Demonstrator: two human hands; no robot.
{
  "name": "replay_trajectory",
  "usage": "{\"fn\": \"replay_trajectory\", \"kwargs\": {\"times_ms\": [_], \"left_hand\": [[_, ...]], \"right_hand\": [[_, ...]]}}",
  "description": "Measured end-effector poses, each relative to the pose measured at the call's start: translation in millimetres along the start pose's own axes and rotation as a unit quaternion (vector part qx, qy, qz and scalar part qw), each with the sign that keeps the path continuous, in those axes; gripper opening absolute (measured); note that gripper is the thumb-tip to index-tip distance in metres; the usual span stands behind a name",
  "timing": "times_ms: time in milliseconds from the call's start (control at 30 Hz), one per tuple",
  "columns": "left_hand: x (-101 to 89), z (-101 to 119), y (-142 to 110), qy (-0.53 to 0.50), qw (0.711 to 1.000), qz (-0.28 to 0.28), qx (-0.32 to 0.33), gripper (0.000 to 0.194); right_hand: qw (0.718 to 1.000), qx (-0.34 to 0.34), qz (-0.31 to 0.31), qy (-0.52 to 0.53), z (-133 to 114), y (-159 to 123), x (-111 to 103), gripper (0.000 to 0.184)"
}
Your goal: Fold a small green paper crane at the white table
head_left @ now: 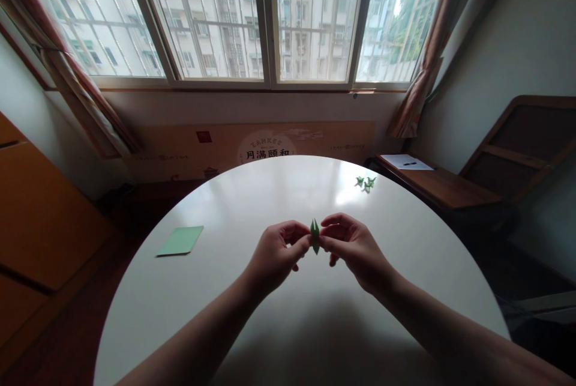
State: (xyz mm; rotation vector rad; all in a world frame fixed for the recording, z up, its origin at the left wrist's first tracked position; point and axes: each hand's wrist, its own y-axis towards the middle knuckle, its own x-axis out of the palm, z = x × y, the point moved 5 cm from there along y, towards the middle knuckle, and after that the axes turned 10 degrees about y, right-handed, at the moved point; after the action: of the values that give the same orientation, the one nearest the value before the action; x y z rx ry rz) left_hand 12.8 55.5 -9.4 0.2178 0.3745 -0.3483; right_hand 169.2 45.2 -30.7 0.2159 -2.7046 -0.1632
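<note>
The left hand (281, 251) and the right hand (353, 247) meet above the middle of a round, glossy white table (288, 194). Between them is a small, narrow piece of folded green paper (315, 237), its upper end split into two points and its lower end tapering to one. The left hand pinches its left side between thumb and bent index finger; the right hand pinches the other side in the same way, its remaining fingers loosely curled and apart. The folded piece stands roughly upright, held at its middle.

On the left part of the table, well apart from the hands, lies a flat square stack of light green paper (180, 241). On the far right part, near the rim, a few small folded green paper figures (366, 183) sit close together; which of them touch is too small to tell.

Beyond the table on the right, a white sheet of paper (400, 161) with a dark pen (410, 164) on it lies on a brown wooden surface (443, 185). A wide window (310, 20) with metal bars outside fills the far wall.
</note>
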Motion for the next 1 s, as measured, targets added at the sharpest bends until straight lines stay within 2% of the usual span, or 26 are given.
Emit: {"fn": "replay_trajectory", "kwargs": {"times_ms": [467,700,1000], "left_hand": [[-4.1,3.2,0.7,0.038,0.999,0.005,0.008,0.021],[-3.1,2.7,0.5,0.020,1.000,0.015,0.008,0.024],[-4.6,2.9,1.8,0.036,0.999,0.018,0.014,0.020]], "right_hand": [[0.997,0.046,-0.019,-0.053,2.7,-0.6,-0.1,0.028],[0.998,0.026,-0.007,-0.053,0.9,-1.4,0.9,0.028],[0.996,0.008,-0.039,-0.080,1.8,-3.4,3.8,0.029]]}}
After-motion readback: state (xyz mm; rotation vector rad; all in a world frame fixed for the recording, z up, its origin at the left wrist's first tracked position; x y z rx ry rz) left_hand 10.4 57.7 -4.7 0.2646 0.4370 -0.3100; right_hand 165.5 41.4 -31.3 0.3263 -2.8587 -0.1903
